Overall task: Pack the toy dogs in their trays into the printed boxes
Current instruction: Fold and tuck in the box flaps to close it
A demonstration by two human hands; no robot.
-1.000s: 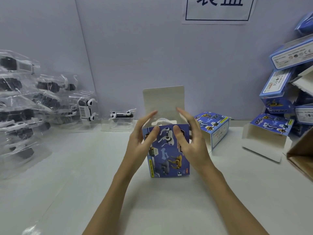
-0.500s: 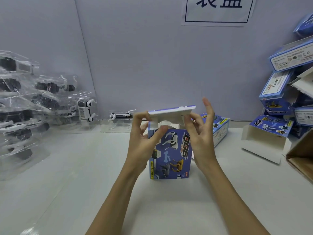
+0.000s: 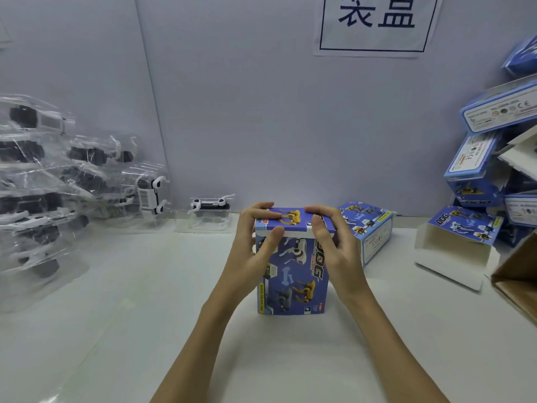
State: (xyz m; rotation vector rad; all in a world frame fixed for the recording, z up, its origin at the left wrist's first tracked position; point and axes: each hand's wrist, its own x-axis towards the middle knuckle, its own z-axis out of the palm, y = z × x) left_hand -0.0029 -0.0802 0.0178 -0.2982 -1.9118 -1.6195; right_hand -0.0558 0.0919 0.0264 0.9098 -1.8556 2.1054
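While the lid is being pressed home, the scene reads as follows
Box in hand: a printed box stands upright on the desk at the middle, its top flap folded down almost flat, with a thin white edge showing along the front
Left hand: the left hand curls round the box's left top corner, fingers over the flap and thumb on the front face
Right hand: the right hand grips the right top corner the same way, thumb down the front
Done so far: by my judgement this box is loaded and nearly closed; the tray inside cannot be seen; blue boxes are piled at the right
Left to do: seat the flap fully; many toy dogs in clear trays wait stacked at the left, one tray alone by the wall; an open box and another box lie to the right
Change from earlier: a second ago the flap stood straight up and the hands were at the opening; half a second ago it was level but raised; now it sits down on the box with both hands on top
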